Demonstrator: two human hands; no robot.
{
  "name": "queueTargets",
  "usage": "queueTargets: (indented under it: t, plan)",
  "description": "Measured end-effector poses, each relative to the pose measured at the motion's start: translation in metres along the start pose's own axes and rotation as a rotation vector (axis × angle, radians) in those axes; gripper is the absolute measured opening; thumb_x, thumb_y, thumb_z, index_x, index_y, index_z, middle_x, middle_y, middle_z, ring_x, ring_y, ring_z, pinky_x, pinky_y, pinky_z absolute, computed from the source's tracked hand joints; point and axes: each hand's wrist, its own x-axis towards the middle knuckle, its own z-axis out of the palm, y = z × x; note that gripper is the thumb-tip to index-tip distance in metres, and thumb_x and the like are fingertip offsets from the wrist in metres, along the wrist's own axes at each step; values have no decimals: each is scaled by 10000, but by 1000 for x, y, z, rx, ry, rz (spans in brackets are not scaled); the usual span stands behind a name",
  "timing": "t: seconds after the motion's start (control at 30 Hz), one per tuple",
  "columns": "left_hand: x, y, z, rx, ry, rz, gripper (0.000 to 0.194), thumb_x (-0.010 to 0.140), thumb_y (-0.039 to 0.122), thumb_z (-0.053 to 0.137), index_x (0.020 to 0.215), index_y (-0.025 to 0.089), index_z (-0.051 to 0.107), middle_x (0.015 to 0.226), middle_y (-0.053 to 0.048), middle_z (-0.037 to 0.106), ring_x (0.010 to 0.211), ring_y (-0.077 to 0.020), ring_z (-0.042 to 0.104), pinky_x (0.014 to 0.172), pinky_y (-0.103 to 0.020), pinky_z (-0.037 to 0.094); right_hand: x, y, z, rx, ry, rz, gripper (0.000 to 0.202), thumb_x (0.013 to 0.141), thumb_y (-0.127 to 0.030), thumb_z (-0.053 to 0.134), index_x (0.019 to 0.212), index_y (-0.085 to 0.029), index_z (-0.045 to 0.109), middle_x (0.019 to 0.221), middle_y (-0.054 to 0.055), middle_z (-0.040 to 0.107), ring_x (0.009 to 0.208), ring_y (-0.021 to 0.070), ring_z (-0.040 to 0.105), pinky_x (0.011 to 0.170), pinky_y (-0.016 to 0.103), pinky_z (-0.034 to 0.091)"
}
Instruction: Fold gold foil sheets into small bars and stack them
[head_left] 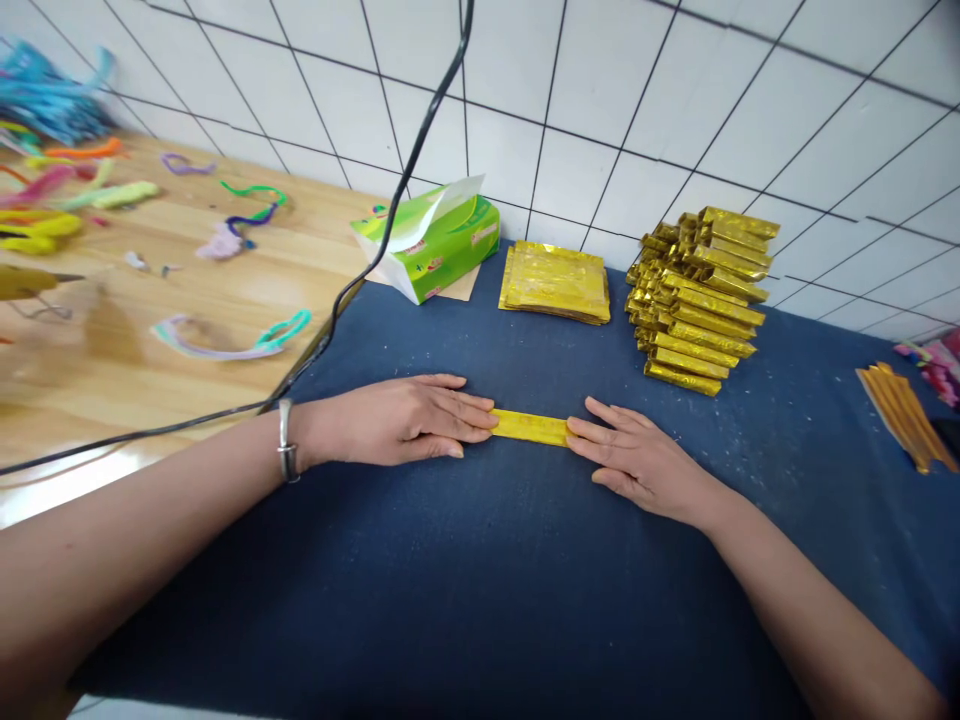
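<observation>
Gold strip (531,427) (ends under fingers (471,418))

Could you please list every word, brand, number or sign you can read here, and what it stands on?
"+": a small mark on the green-and-white plastic tissue pack; its red and pale lettering is too small and blurred to read.
No text can be made out on the flat yellow-gold strip.
</observation>
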Motion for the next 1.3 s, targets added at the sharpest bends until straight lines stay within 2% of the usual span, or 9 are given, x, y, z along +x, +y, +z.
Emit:
queueTargets:
  t: [0.3,0.6,0.83,0.97,1.03,1.13,1.3]
  plan:
    - [-4,-11,-1,-14,-11,18,286,903,284,498,1169,267,599,1264,-55,572,1267,-151,439,1120,-396,180,-5,4,-3,29,79,-21,383,909,-316,468,1291,-300,486,1376,14,467,1374,213,232,1047,463,331]
    - [6,-4,12,-14,216,22,253,860,308,562,1085,218,635,1112,-77,655,1115,-178,561,986,-374,407,-8,-2,11,112,353,72,301,871,-287,525,1166,-262,583,1264,42,579,1231,204,479,1002,437,414]
    - [8,-4,15,22,272,23,262,876,284,540,1116,205,611,1129,-86,640,1071,-171,579,951,-359,444,-7,-6,13,28,479,77,283,863,-232,521,1136,-251,589,1208,54,611,1114,187,567,950,403,466]
    - [8,-3,15,50,299,9,269,889,274,519,1137,201,596,1143,-84,634,1069,-169,578,942,-360,454,-8,-11,14,-42,569,30,260,835,-219,565,1084,-278,610,1048,32,658,1002,182,601,886,382,492]
    - [8,-3,16,62,307,-2,268,894,268,509,1141,202,593,1145,-81,633,1068,-167,576,942,-355,455,-7,-16,14,-87,535,-12,264,833,-215,570,1085,-283,607,967,21,661,944,174,602,854,363,496]
    - [9,-3,16,77,305,-9,269,901,263,496,1147,204,586,1139,-75,635,1066,-165,575,945,-351,456,-3,-22,13,-139,428,-45,294,845,-219,556,1136,-259,583,971,30,656,928,181,584,838,359,486]
    - [9,-1,17,140,357,-29,286,903,244,488,1176,184,550,1148,-82,624,1068,-160,570,935,-323,458,5,-25,13,-141,304,21,314,876,-255,510,1178,-187,565,1022,82,630,961,209,553,839,388,466]
